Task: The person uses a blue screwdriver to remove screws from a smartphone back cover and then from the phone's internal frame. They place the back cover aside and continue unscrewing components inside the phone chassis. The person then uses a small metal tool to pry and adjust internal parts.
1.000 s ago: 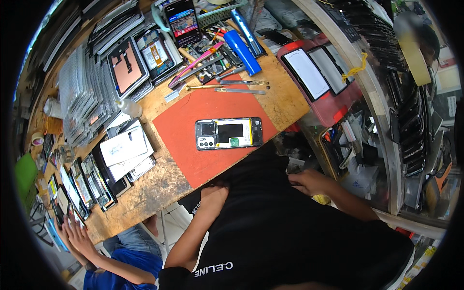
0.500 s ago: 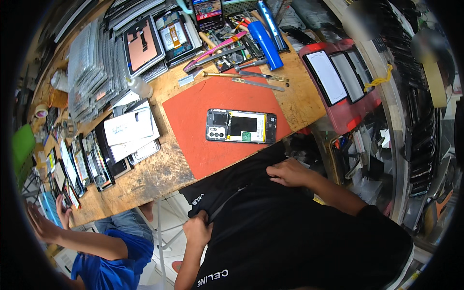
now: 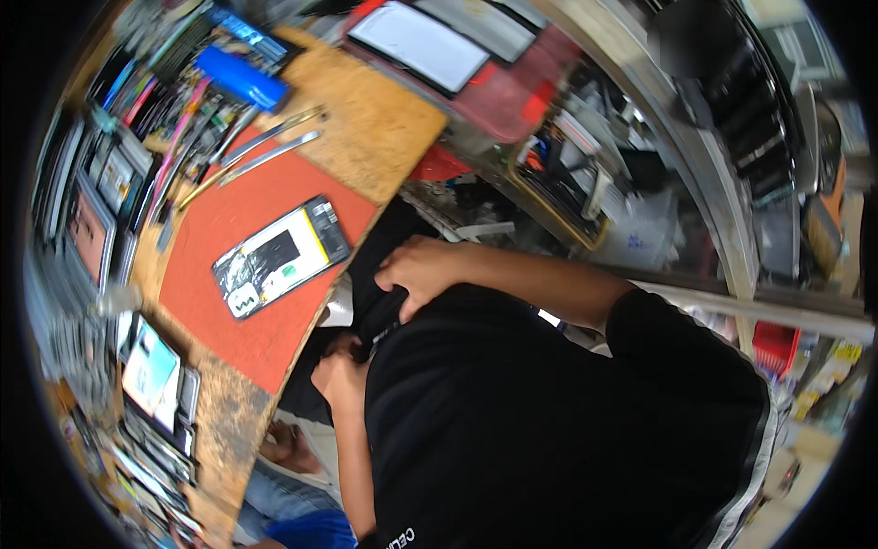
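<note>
My right hand lies on the black cloth over my lap, its thumb apart from the curled fingers. Close below the table edge, my left hand is closed on the hem of my black shirt; its fingertips are partly hidden. Neither hand touches the table. On the orange-red mat lies a smartphone with its back cover off, showing the battery, a black patch and the camera cluster. The picture is somewhat blurred.
Tweezers and a blue cylinder lie beyond the phone. Phone parts and plastic sleeves crowd the left. A red case with screens sits at the far right. Another person's blue clothing shows below the table.
The view has turned right, so the table now lies tilted to the left. My right hand has loosened from a fist and come closer to my left hand. The phone stays on the mat.
</note>
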`<state>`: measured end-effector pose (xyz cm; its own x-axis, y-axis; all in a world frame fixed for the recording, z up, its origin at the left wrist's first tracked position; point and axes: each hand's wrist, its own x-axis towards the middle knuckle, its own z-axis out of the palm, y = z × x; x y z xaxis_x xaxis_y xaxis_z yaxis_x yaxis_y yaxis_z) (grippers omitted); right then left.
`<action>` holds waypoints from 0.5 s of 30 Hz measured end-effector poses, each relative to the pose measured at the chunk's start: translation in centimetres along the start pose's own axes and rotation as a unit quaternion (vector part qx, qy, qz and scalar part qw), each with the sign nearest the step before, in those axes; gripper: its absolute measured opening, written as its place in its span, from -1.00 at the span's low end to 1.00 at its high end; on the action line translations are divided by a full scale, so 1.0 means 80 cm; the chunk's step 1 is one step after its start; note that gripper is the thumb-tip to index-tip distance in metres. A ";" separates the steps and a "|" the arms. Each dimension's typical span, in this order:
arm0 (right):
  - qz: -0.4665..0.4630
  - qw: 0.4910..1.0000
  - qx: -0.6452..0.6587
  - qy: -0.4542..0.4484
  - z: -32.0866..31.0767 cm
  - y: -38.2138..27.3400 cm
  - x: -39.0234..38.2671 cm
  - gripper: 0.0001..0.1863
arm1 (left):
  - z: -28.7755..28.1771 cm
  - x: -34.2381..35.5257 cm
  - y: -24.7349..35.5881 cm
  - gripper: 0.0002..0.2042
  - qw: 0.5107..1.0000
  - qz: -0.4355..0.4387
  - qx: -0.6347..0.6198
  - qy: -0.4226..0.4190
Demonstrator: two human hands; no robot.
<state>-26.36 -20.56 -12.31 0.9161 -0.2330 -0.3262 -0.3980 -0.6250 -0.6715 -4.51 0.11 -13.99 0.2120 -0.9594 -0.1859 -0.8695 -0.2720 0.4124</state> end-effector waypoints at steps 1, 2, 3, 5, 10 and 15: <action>0.063 0.992 0.087 0.067 -0.012 0.008 -0.011 -0.48 | 0.001 0.008 -0.003 -0.68 0.999 -0.009 -0.018 -0.032; 0.120 0.968 0.175 0.134 -0.028 0.015 -0.022 -0.50 | 0.001 0.015 -0.008 -0.66 0.997 -0.021 -0.032 -0.066; 0.173 0.960 0.120 0.187 -0.046 0.021 -0.043 -0.54 | 0.002 0.022 -0.009 -0.64 0.993 -0.035 -0.045 -0.099; 0.210 0.947 0.017 0.242 -0.076 0.031 -0.085 -0.59 | 0.001 0.031 0.002 -0.62 0.994 -0.025 -0.047 -0.100; 0.219 0.938 0.049 0.266 -0.094 0.014 -0.142 -0.67 | -0.004 0.074 0.038 -0.68 0.986 0.124 -0.053 -0.097; 0.184 0.940 0.030 0.285 -0.108 -0.020 -0.137 -0.73 | -0.007 0.031 0.005 -0.77 0.989 0.011 -0.105 -0.102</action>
<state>-35.37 -23.39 -1.90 0.5851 -0.7978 -0.1454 -0.6791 -0.3840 -0.6256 -4.04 -2.43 -13.78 0.0812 -0.9364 -0.3413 -0.7571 -0.2807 0.5900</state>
